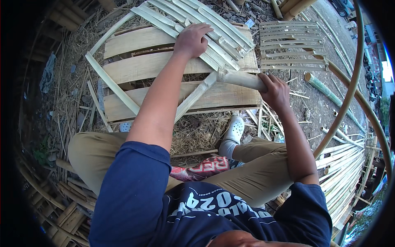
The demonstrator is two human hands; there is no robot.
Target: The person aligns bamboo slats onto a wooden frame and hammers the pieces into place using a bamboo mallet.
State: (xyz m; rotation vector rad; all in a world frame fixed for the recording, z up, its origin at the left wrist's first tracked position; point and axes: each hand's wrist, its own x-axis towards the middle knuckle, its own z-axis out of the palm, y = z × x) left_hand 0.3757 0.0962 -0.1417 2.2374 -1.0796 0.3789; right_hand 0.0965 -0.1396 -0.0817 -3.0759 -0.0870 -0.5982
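Note:
My left hand [191,40] lies on a row of split bamboo slats [193,12], its fingers stretched out across them toward the right. Closed around the right end of a short, thick bamboo piece [240,79] is my right hand [274,91]. The far end of that piece is at the corner of the slatted bamboo panel, where a pale strip [197,94] runs down toward me. Another long bamboo strip [111,82] slants along the panel's left side. Underneath is a low table of wide wooden planks [140,68] with gaps between them.
A smaller panel of thin bamboo slats [292,45] lies to the right of the table. Beyond it are a green bamboo pole [329,91] and a large bent bamboo pole [343,111]. Many pale bamboo strips [343,173] are piled at the right. Straw and scraps [193,138] cover the ground.

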